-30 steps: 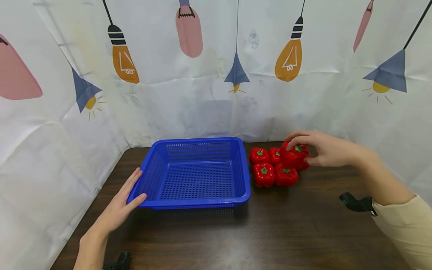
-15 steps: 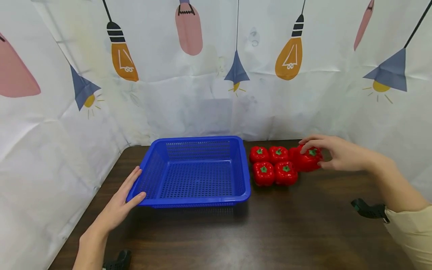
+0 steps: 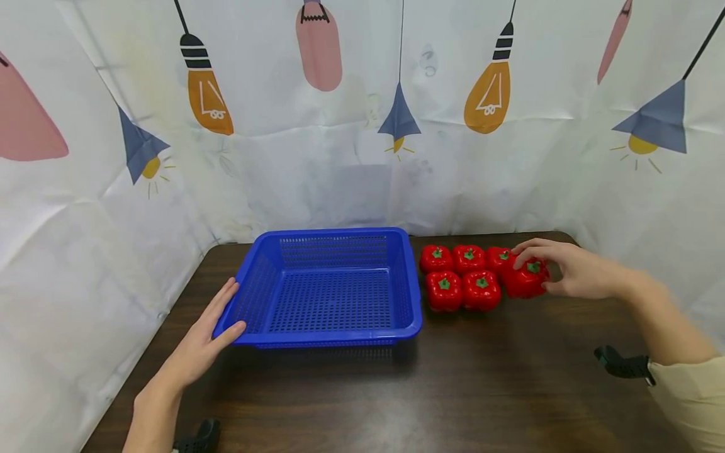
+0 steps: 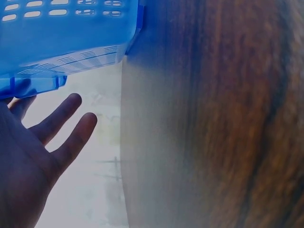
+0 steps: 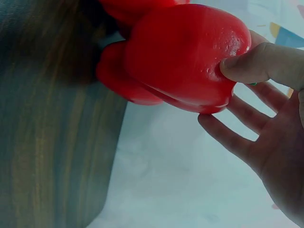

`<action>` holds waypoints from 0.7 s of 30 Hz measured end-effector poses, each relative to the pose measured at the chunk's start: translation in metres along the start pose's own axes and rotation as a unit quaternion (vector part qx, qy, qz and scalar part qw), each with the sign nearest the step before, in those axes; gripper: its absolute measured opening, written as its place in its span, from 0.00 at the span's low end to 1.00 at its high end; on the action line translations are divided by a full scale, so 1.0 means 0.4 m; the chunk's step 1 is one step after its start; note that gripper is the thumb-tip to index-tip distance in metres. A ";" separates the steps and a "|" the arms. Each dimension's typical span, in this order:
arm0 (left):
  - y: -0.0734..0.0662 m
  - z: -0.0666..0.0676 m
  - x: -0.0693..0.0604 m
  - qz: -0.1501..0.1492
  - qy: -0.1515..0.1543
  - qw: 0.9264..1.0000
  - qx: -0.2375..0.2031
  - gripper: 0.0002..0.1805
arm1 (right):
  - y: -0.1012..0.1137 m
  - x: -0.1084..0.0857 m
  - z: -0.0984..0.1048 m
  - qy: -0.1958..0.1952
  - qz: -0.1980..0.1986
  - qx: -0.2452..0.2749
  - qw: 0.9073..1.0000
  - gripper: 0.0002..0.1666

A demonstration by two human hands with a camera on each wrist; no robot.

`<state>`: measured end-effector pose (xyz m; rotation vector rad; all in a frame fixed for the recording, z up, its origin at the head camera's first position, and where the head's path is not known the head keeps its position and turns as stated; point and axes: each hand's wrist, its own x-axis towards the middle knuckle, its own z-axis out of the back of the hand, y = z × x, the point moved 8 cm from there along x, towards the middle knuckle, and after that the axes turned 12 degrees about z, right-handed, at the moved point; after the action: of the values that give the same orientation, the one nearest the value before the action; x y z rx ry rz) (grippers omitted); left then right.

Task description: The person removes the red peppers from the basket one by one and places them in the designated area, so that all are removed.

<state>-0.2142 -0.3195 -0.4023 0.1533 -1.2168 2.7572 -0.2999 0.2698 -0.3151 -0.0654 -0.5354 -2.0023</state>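
Note:
My right hand [image 3: 578,270] grips a shiny red bell pepper [image 3: 525,278] with a green stem, at the right end of the front row of peppers. In the right wrist view, the thumb presses one side of the gripped bell pepper [image 5: 185,57] and the fingers lie around the other. Whether its base touches the table cannot be told. My left hand [image 3: 195,352] rests on the left rim of a blue perforated plastic basket [image 3: 331,340], fingers extended and thumb over the front corner. The left wrist view has the left hand [image 4: 42,147] below the basket's slotted wall [image 4: 71,33].
Several other red bell peppers [image 3: 481,290] stand in two rows right of the basket, stems up. All this is on a dark wooden table [image 3: 368,402]. A white curtain [image 3: 283,176] printed with lamps hangs behind and at the left.
My right hand has carried the bell pepper rightward and then lower and nearer, beside the front row. More of the back-row peppers now shows. The left hand and basket have stayed put.

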 end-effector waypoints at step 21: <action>-0.003 0.000 -0.001 -0.002 0.001 1.000 -0.003 0.42 | -0.061 -0.039 -0.088 -0.006 -0.048 0.053 0.997 0.37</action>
<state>-0.2138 -0.3188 -0.4013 0.1536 -1.2241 2.7486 -0.3069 0.2783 -0.3591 0.0141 -0.6632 -2.0635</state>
